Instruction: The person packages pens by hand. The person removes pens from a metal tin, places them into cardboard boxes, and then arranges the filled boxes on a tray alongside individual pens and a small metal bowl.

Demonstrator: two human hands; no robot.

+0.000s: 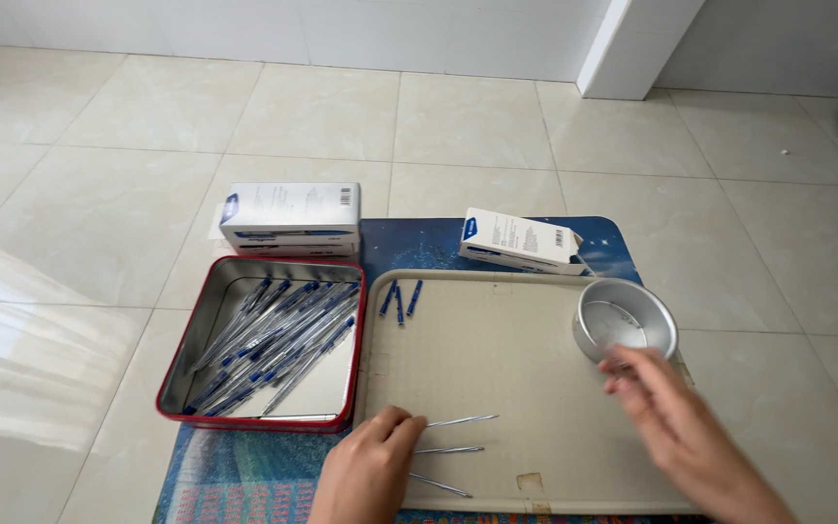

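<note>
At the left of the frame sits a red-rimmed metal tin (256, 342) on a blue patterned mat (244, 475), which lies on a pale tiled floor (70, 194). The tin holds a loose heap of blue-capped pens (273, 340), too many and too overlapped to count, likely a couple of dozen. Above the tin stand two white-and-blue cardboard boxes (290, 215) stacked one on the other.

Moving right, a beige tray (506, 359) fills the lower centre. Near its upper left corner lie three blue pen caps (401, 299), close together. At its lower left edge lie three thin silvery refills (450, 448), fanned out and pointing right. The left hand (366, 471) rests with its fingers curled at their left ends, touching or pinching them; which of the three it actually grips cannot be told.

Above the tray's top edge lies one more white-and-blue box (520, 241), tilted. At the tray's right edge stands one round metal bowl (625, 320), which looks empty. The right hand (676, 417) is blurred just below the bowl, fingers spread and loosened, holding nothing.

As a judgement, the work is at an early stage: three pens appear taken apart, with caps and refills laid out, while the great bulk lies untouched in the tin.
</note>
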